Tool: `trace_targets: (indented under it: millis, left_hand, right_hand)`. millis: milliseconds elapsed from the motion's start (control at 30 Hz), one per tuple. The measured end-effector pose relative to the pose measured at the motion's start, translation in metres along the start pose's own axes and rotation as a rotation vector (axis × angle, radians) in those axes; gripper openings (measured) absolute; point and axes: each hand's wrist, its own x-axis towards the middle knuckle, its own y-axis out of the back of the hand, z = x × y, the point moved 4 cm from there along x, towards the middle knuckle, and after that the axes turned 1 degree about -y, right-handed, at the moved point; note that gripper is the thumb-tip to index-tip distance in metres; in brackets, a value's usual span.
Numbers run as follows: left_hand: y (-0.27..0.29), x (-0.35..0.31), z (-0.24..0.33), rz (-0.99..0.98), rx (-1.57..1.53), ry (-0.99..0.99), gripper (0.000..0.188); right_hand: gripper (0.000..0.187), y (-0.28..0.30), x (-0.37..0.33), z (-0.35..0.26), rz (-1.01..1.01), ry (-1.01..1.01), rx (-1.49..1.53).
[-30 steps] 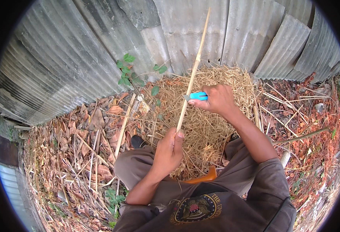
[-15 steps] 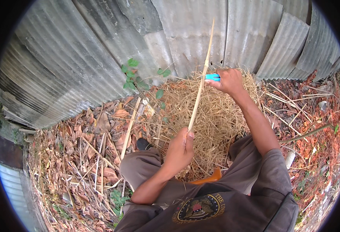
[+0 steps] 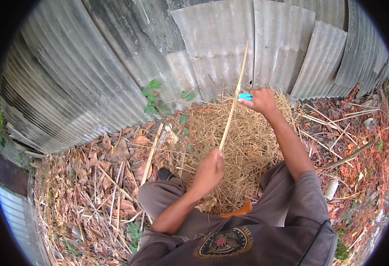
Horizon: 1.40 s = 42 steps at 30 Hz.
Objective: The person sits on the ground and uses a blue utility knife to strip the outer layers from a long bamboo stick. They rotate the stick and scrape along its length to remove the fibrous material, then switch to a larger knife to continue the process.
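My left hand (image 3: pixel 208 173) is closed around the near end of a long, pale bamboo strip (image 3: pixel 230 124). From that fist the strip slants up and away, narrowing to a thin tip in front of the metal wall, with a node partway along. My right hand (image 3: pixel 261 101) grips a bright blue utility knife (image 3: pixel 246 96), its end against the strip just below the node. The blade itself is too small to make out. Below both hands lies a heap of thin straw-coloured shavings (image 3: pixel 247 137), between my legs.
A corrugated metal wall (image 3: pixel 225 48) stands across the far side. A small green plant (image 3: pixel 152 97) grows at its foot. Dry leaves and loose bamboo strips (image 3: pixel 152 153) cover the ground on the left. An orange object (image 3: pixel 238 210) shows near my lap; a white cylinder (image 3: pixel 331 188) lies right.
The strip's far tip sits lower in view, and the knife is nearer the node. My left hand keeps its hold; the whole view has shifted slightly.
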Motion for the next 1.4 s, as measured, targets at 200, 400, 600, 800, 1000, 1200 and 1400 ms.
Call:
trace_targets:
  millis: [200,400,600,800,1000,1200,1400]
  left_hand:
    - [0.008,-0.005,-0.006,0.059,-0.094,0.007,0.018]
    - [0.009,-0.013,-0.011,0.034,-0.079,0.022,0.018]
    - [0.006,-0.016,-0.003,-0.006,-0.048,-0.033,0.017]
    - [0.013,-0.014,-0.022,-0.115,-0.001,-0.035,0.018]
    - [0.022,-0.02,-0.022,-0.182,-0.012,-0.027,0.021]
    - [0.02,-0.029,-0.017,-0.079,-0.101,-0.078,0.018]
    - [0.015,-0.028,-0.021,-0.02,-0.156,-0.085,0.017]
  right_hand:
    - [0.081,0.012,-0.01,-0.029,-0.291,-0.305,0.451]
    - [0.077,0.021,-0.022,-0.04,-0.105,-0.224,0.184]
    - [0.077,0.018,-0.014,0.002,0.181,0.126,0.008]
    - [0.073,-0.001,-0.032,0.019,0.251,0.349,0.061]
    - [0.07,0.02,-0.026,0.015,0.22,0.273,0.102]
    - [0.074,0.013,-0.044,-0.038,-0.106,-0.347,1.137]
    - [0.071,0.035,-0.058,-0.071,-0.193,-0.548,1.227]
